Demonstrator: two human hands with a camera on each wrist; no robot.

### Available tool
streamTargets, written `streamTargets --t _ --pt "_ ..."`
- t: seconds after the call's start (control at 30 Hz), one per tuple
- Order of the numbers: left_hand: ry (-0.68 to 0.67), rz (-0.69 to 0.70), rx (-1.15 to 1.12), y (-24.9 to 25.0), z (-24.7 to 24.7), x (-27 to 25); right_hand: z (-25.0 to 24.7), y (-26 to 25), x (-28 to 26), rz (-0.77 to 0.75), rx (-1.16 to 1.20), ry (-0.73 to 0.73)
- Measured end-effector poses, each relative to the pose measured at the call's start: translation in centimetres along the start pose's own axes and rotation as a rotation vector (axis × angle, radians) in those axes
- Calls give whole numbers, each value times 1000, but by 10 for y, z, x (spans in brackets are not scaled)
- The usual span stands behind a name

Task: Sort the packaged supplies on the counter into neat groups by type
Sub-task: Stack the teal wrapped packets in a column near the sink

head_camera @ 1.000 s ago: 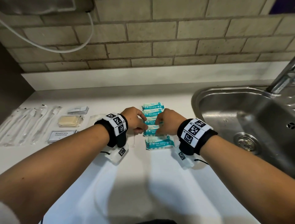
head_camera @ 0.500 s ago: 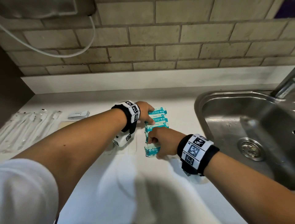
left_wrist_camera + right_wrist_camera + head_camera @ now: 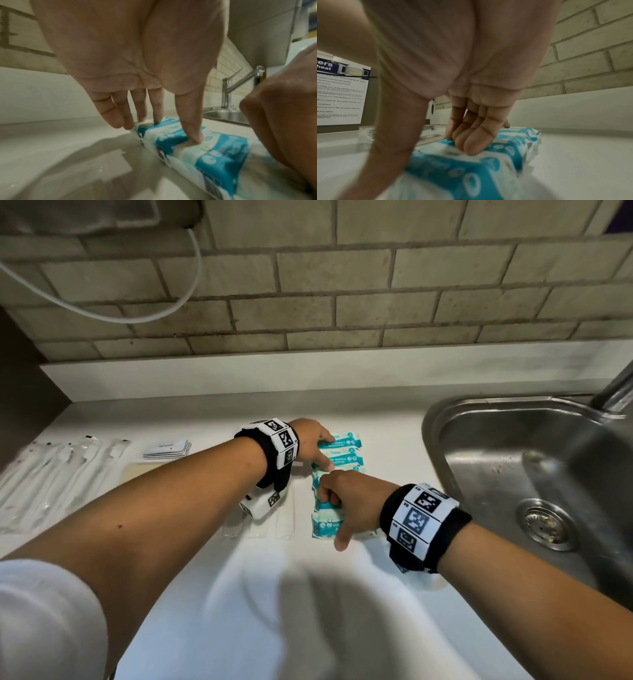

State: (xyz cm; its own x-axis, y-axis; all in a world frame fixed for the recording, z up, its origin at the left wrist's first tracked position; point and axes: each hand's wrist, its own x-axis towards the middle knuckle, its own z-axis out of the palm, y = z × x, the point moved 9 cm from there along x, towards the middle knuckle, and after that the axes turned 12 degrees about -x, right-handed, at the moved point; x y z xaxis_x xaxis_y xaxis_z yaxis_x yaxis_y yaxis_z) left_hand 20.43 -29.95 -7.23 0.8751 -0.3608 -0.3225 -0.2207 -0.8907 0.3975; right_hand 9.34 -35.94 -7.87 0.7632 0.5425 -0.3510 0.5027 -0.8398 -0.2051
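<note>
White desk (image 3: 260, 628), bare and shadowed at its near edge. Landmark: the column of teal-and-white wipes packets (image 3: 340, 455), lying edge to edge in a line running away from the person, left of the steel sink (image 3: 534, 460).

Nearest packet (image 3: 323, 527) closes the column's near end. Right hand (image 3: 349, 501) lies over the near half of the column, thumb stretched down past the nearest packet toward the desk, fingers bent with their tips pressing on the packet tops; the right wrist view shows the fingertips (image 3: 471, 143) bunched on the wrapping, nothing enclosed. A loose, pressing hand, not a grip.

Left hand (image 3: 310, 445) is at the far half of the column, on its left side. In the left wrist view its fingers are straight and spread narrow: thumb (image 3: 192, 129) planted on top of a packet, other fingertips touching the far packet's left end. Open and pressing.

Just left of the column, clear flat sachets (image 3: 270, 518) lie side by side, partly under the left wrist. Farther left, a pale yellow packet (image 3: 144, 472), mostly hidden by the forearm; beyond it a small stack of white sachets (image 3: 168, 448). Farthest left, a row of long clear-wrapped items (image 3: 58, 474).

Behind the column: white upstand, then brick-tile wall (image 3: 342, 296) with a white cable (image 3: 137, 316). Tap (image 3: 616, 388) at the sink's far right.
</note>
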Motion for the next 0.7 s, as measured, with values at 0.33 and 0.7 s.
streamTargets --t 0.33,0.7 --pt "284 -380 -640 -56 -27 -7 -70 94 14 307 285 433" --pt "228 -491 -830 -44 -4 -14 -41 98 46 396 244 101"
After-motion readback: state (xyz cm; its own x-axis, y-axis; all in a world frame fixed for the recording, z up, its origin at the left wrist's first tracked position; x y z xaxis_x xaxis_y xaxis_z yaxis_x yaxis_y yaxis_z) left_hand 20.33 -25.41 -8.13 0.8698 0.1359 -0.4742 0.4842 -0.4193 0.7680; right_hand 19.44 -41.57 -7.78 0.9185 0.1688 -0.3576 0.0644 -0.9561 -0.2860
